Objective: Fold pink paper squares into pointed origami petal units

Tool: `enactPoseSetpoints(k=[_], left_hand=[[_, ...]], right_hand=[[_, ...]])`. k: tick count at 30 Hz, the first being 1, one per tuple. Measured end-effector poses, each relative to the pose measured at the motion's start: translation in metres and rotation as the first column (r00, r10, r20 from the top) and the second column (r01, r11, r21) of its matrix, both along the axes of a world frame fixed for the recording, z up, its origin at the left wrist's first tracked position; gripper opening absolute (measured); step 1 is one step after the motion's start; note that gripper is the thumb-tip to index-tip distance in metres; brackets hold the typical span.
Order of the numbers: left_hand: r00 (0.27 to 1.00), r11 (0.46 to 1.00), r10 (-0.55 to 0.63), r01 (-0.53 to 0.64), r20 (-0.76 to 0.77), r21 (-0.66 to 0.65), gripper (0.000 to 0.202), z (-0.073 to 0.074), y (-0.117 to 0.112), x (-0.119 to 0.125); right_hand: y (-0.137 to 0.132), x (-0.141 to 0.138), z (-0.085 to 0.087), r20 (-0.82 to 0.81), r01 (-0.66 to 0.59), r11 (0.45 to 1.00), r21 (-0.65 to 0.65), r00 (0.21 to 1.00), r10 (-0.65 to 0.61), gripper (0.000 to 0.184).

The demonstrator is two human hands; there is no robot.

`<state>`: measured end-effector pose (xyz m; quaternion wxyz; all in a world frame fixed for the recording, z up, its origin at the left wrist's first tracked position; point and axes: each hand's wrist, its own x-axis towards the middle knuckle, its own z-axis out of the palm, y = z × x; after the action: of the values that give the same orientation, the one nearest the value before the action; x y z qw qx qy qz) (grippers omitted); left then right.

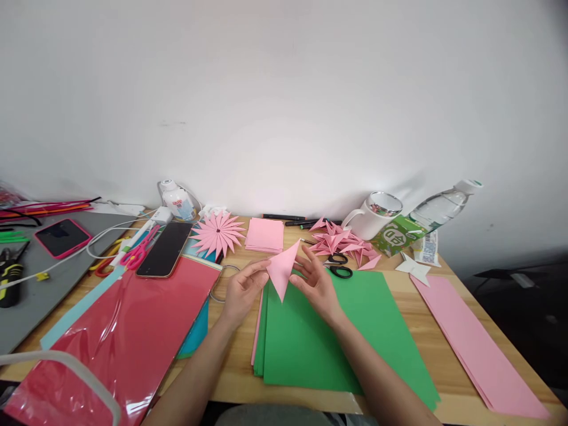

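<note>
A pink folded paper point(283, 271), kite-like in outline with one point up and one down, is held above the front green sheets. My left hand point(245, 287) pinches its left corner between thumb and fingers. On the other side, my right hand point(318, 285) has its fingers apart and curved close to the paper's right edge; whether a fingertip touches it from behind is hidden. Beneath both hands lies a stack of green paper point(328, 337). Behind them are a stack of pink square sheets point(265, 234) and a pile of folded pink pieces point(339, 241).
Black-handled scissors point(341, 271) lie right of my hands. A pink paper flower point(218, 232), a phone point(164, 251) and a red plastic-wrapped pack point(115, 331) are leftward. A white mug point(373, 219), a tilted water bottle point(444, 206) and pink strips point(474, 343) stand or lie rightward.
</note>
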<state>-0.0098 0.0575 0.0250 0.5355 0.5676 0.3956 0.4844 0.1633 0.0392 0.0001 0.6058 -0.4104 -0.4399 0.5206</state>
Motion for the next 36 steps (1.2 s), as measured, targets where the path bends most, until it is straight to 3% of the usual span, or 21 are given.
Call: enactPoseSetpoints(k=[4, 7, 10, 15, 25, 31, 36], left_hand=[[0.996, 0.995, -0.087, 0.087, 0.000, -0.042, 0.024, 0.000, -0.001, 0.003], [1.000, 0.998, -0.013, 0.012, -0.005, -0.054, 0.030, -0.004, -0.001, 0.005], [0.999, 0.996, 0.033, -0.032, 0.016, -0.086, 0.048, -0.005, 0.002, 0.005], [0.991, 0.971, -0.109, 0.124, 0.081, -0.207, 0.049, -0.001, 0.000, 0.008], [0.966, 0.945, -0.229, 0.251, 0.120, -0.209, 0.050, -0.005, -0.003, 0.009], [0.984, 0.975, -0.162, 0.172, 0.077, -0.144, 0.049, -0.001, -0.003, 0.009], [0.996, 0.983, -0.079, 0.072, -0.039, -0.169, 0.047, -0.006, -0.002, 0.009]], right_hand=[[-0.001, -0.002, 0.005, -0.079, -0.046, 0.999, -0.026, 0.996, 0.044, 0.074], [-0.001, -0.002, 0.010, -0.121, 0.019, 0.998, -0.068, 0.992, -0.027, 0.079], [-0.001, -0.001, 0.012, -0.150, 0.064, 0.996, -0.060, 0.986, -0.072, 0.081], [-0.002, -0.003, 0.012, -0.166, -0.005, 0.998, -0.069, 0.986, -0.007, 0.088], [-0.003, -0.004, 0.010, -0.117, -0.025, 0.995, -0.101, 0.993, 0.013, 0.092], [-0.004, -0.005, 0.009, -0.071, -0.112, 0.986, -0.123, 0.992, 0.104, 0.090], [-0.006, -0.001, 0.012, 0.101, -0.097, 0.986, -0.133, 0.989, 0.111, 0.071]])
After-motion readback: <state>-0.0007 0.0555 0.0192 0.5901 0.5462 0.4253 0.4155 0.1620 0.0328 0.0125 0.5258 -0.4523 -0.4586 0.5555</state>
